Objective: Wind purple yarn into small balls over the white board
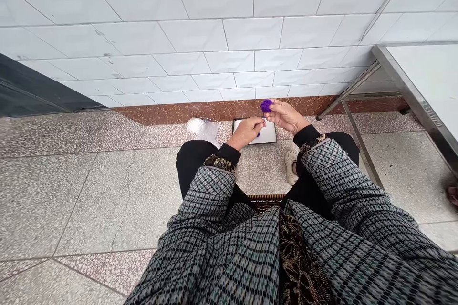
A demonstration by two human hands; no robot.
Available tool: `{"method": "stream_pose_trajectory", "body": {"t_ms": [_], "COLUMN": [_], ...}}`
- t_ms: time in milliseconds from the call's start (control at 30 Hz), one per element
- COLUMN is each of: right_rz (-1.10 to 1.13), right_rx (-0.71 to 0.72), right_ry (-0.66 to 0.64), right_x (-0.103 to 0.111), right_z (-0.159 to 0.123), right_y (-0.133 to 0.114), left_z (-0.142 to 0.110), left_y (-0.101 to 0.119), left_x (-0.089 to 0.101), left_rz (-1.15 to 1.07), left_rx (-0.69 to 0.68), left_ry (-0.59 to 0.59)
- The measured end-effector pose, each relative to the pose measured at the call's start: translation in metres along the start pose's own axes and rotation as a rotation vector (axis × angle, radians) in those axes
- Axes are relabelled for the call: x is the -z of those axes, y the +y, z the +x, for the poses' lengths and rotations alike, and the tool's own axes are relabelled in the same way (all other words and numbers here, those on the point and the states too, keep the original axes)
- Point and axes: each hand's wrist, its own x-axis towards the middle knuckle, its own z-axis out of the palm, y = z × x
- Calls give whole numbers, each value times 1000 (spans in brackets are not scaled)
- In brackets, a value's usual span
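A small ball of purple yarn (266, 106) is held up in the fingers of my right hand (284, 115). A purple strand drops from it to my left hand (247, 131), whose fingers are pinched together on the yarn just below and left of the ball. Under my hands, a shallow white tray (268, 136) with a dark rim lies on the floor. A bit of purple shows on it beside my left hand; its shape is mostly hidden.
White yarn (195, 126) with loose strands lies on the floor left of the tray, partly in clear plastic. A metal-framed table (411, 86) stands at the right. The tiled wall (211, 35) rises just ahead. A shoe (291, 167) rests below the tray.
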Motion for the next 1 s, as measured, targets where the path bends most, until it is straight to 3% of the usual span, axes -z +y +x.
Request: {"method": "stream_pose_trajectory", "body": {"t_ms": [100, 200, 367, 467, 633, 800, 900, 1000], "right_rz": [-131, -447, -712, -557, -170, 48, 1, -249], "right_rx": [42, 8, -258, -275, -163, -92, -39, -25], "right_ry": [110, 115, -297, -354, -146, 88, 216, 261], "right_x": [2, 6, 8, 4, -4, -11, -12, -9], "right_z": [10, 15, -1, -21, -48, -58, -58, -59], "right_y": [10, 20, 24, 22, 27, 42, 51, 58], "left_z": [-3, -7, -18, -29, -51, -70, -76, -74], "left_y": [2, 2, 0, -1, 6, 19, 26, 30], "left_x": [-3, 0, 8, 3, -19, -35, -36, -27], "left_rz": [-7, 20, 92, 45, -116, -98, -16, 31], "left_rx": [-87, -127, -79, 10, 164, 76, -22, -79], "left_ry": [-105, -76, 58, 67, 25, -113, -149, -92]}}
